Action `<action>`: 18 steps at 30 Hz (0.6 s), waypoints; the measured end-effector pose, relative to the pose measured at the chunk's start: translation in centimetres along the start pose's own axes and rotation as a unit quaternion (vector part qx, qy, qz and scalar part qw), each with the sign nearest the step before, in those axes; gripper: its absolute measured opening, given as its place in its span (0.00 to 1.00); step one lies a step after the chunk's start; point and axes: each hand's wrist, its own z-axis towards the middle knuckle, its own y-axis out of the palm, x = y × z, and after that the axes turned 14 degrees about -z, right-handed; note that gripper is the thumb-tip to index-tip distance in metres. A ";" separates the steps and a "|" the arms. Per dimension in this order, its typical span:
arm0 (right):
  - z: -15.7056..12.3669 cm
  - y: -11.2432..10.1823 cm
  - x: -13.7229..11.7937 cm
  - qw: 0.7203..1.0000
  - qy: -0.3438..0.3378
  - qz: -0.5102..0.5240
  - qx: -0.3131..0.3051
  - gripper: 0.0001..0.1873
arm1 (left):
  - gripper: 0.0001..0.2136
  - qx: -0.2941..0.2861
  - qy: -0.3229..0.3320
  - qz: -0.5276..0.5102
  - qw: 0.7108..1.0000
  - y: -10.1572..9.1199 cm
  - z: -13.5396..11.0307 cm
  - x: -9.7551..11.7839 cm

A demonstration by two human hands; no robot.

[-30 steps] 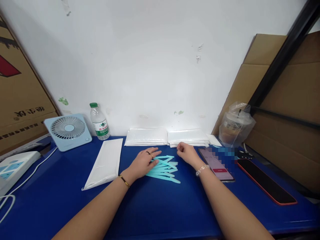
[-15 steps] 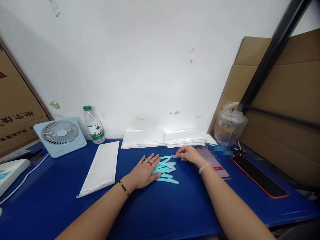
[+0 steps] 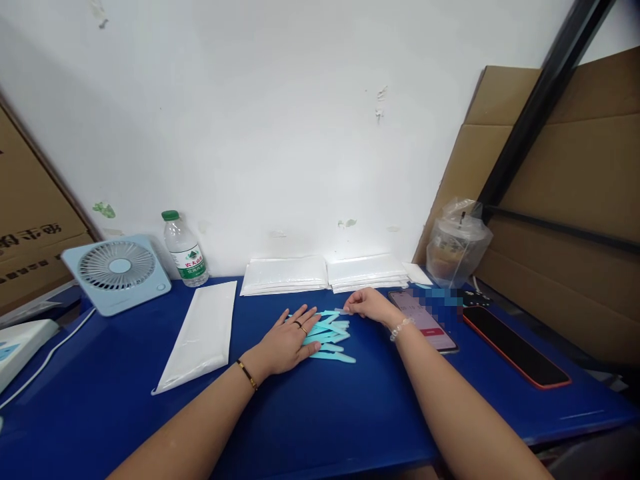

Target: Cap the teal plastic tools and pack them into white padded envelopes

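Several slim turquoise plastic sticks, shaped like eyebrow razors (image 3: 333, 337), lie in a loose pile on the blue table (image 3: 320, 427). My left hand (image 3: 287, 340) rests flat over their left ends, fingers spread, and hides part of the pile. Just beyond the pile's upper right, my right hand (image 3: 367, 305) pinches a small translucent cap (image 3: 341, 311) between thumb and fingertips. That cap is at the tip of the farthest razor; whether it is seated on it I cannot tell.
White packets (image 3: 285, 275) are stacked along the wall, with another white packet (image 3: 203, 333) at left. A fan (image 3: 120, 270) and water bottle (image 3: 186, 250) stand far left. On the right are a lit phone (image 3: 425, 323), a red-edged phone (image 3: 517, 347) and a bagged drink cup (image 3: 455, 250).
My right hand has shifted slightly left, bringing the translucent cap closer to the farthest razor's tip. My left hand stays flat on the pile. The view has tilted a little.
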 end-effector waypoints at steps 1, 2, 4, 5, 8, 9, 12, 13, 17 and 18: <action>-0.1 0.1 -0.1 1.000 -0.003 -0.001 0.005 0.07 | 0.29 0.001 -0.001 0.001 1.000 0.0 0.0 0.0; -0.1 0.1 -0.2 1.000 -0.007 -0.004 0.008 0.07 | 0.29 0.001 0.000 0.002 1.000 0.0 0.0 0.0; -0.4 0.2 -0.3 1.000 -0.021 -0.014 0.009 0.10 | 0.29 0.003 0.003 0.001 1.000 0.0 0.0 0.0; -0.5 0.1 -0.4 0.999 -0.030 -0.025 0.007 0.11 | 0.29 0.003 0.005 0.001 1.000 0.0 0.0 0.0; -0.9 -0.1 -0.4 0.996 -0.052 -0.073 0.006 0.10 | 0.35 -0.007 0.011 0.000 1.000 -0.2 -0.1 0.0; -0.9 -0.1 -0.4 0.994 -0.058 -0.091 0.014 0.08 | 0.38 -0.012 0.011 0.000 1.000 -0.2 -0.1 0.1; -0.9 0.2 -0.5 0.989 -0.076 -0.119 0.043 0.05 | 0.41 -0.020 0.001 -0.002 1.000 -0.3 0.0 0.2; -0.8 0.4 -0.6 0.988 -0.080 -0.119 0.048 0.06 | 0.41 -0.020 -0.002 -0.003 1.000 -0.3 0.0 0.2; -0.6 1.2 -0.9 0.991 -0.079 -0.103 0.046 0.08 | 0.38 -0.027 -0.012 -0.004 1.000 -0.2 0.1 0.2; -0.6 1.3 -1.1 0.991 -0.076 -0.104 0.047 0.07 | 0.38 -0.028 -0.013 -0.004 1.000 -0.2 0.1 0.2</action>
